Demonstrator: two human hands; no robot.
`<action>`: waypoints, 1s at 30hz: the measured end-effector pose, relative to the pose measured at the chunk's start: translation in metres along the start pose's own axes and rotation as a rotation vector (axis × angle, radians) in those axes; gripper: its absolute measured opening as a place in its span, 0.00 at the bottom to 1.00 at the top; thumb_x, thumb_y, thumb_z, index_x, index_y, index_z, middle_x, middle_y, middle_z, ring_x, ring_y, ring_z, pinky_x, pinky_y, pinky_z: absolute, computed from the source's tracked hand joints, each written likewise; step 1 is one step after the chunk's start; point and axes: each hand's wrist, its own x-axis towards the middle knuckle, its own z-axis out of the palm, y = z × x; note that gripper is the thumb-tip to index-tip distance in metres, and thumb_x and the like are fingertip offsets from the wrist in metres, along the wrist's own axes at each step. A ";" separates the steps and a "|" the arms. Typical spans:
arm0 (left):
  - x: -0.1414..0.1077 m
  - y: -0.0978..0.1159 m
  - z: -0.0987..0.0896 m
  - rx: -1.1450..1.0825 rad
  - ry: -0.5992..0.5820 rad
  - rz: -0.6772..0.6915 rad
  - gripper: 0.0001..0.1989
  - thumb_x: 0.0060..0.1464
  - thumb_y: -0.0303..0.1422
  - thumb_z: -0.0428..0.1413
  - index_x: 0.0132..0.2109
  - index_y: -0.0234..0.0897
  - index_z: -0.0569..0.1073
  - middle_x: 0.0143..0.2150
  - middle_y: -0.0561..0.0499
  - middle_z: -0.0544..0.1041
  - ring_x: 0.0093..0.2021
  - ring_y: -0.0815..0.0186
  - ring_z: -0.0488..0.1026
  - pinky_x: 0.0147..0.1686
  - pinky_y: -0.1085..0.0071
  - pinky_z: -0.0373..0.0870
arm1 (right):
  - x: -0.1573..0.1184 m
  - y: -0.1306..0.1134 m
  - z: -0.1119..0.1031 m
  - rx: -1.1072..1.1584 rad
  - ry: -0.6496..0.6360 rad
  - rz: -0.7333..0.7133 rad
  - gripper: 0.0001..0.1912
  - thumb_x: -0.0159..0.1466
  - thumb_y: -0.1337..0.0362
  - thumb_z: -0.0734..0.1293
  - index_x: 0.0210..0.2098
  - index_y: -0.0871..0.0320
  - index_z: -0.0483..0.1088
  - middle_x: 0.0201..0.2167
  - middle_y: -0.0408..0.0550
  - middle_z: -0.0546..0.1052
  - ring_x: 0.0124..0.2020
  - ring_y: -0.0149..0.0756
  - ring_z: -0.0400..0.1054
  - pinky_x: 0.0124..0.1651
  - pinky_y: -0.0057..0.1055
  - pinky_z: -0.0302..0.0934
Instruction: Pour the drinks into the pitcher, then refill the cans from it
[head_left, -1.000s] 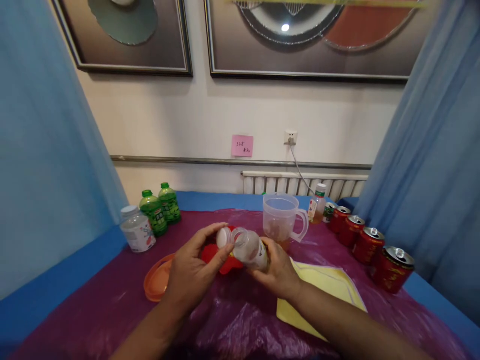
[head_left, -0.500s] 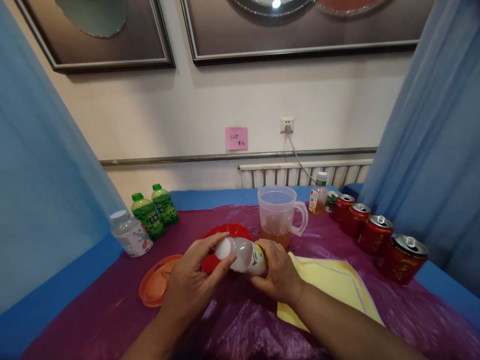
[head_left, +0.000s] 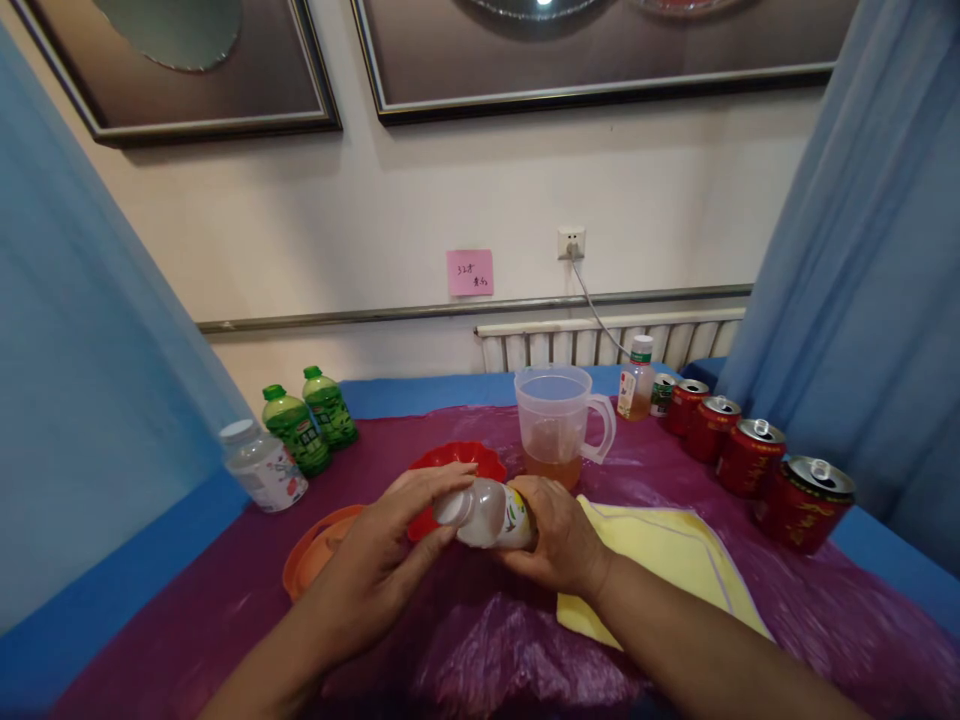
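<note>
A clear plastic bottle [head_left: 489, 514] with a white cap and a printed label lies tilted sideways above the table, its cap end toward the left. My right hand [head_left: 559, 535] is wrapped round its labelled body. At the other end, the thumb and fingers of my left hand [head_left: 386, 545] close round the white cap [head_left: 452, 508]. Partly hidden behind the bottle and my left hand is a red scalloped dish [head_left: 480, 460]. A clear plastic measuring jug [head_left: 553, 412] with some amber liquid stands just beyond my right hand. An orange plastic lid or dish [head_left: 319, 550] lies partly under my left hand.
Two green bottles [head_left: 296, 435] and a clear jar-like bottle [head_left: 266, 470] stand at left. On the right are a yellow cloth [head_left: 667, 560], a small bottle of amber liquid [head_left: 636, 385], a green can [head_left: 662, 395] and several red cans [head_left: 806, 510]. Purple plastic sheeting [head_left: 187, 590] covers the table.
My left hand has turned round the cap, its fingers now covering more of the cap's top. My right hand keeps its hold on the bottle. The camera view shifts slightly.
</note>
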 end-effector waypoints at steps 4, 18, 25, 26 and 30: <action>-0.003 0.010 0.013 -0.096 0.002 0.004 0.21 0.64 0.34 0.53 0.63 0.45 0.71 0.66 0.45 0.72 0.65 0.53 0.70 0.64 0.53 0.67 | -0.002 0.001 0.001 0.034 -0.028 -0.003 0.34 0.53 0.60 0.73 0.56 0.56 0.62 0.49 0.55 0.77 0.46 0.50 0.74 0.49 0.46 0.68; 0.005 0.006 0.025 -0.419 0.343 -0.098 0.25 0.51 0.34 0.69 0.56 0.41 0.74 0.56 0.44 0.79 0.57 0.54 0.76 0.58 0.61 0.75 | 0.002 -0.005 -0.010 0.235 -0.052 -0.028 0.33 0.53 0.60 0.73 0.56 0.55 0.63 0.45 0.52 0.79 0.42 0.46 0.75 0.45 0.42 0.69; 0.002 0.014 0.025 -0.555 0.125 -0.102 0.26 0.59 0.37 0.63 0.63 0.43 0.69 0.59 0.41 0.78 0.58 0.52 0.77 0.55 0.60 0.77 | 0.001 -0.004 -0.009 0.287 -0.084 -0.039 0.33 0.54 0.56 0.74 0.56 0.56 0.64 0.45 0.53 0.79 0.41 0.46 0.76 0.44 0.41 0.70; 0.002 0.014 0.027 -0.533 0.133 -0.104 0.27 0.59 0.38 0.63 0.63 0.42 0.69 0.59 0.40 0.78 0.58 0.51 0.77 0.56 0.60 0.76 | 0.001 -0.004 -0.008 0.277 -0.085 -0.051 0.33 0.54 0.57 0.74 0.56 0.56 0.64 0.46 0.53 0.79 0.42 0.47 0.76 0.44 0.42 0.70; 0.001 0.013 0.027 -0.472 0.124 -0.113 0.22 0.59 0.37 0.63 0.59 0.42 0.73 0.56 0.42 0.80 0.57 0.52 0.78 0.57 0.59 0.75 | 0.002 -0.006 -0.012 0.311 -0.136 -0.059 0.34 0.53 0.56 0.75 0.57 0.55 0.64 0.47 0.53 0.79 0.44 0.47 0.76 0.46 0.42 0.70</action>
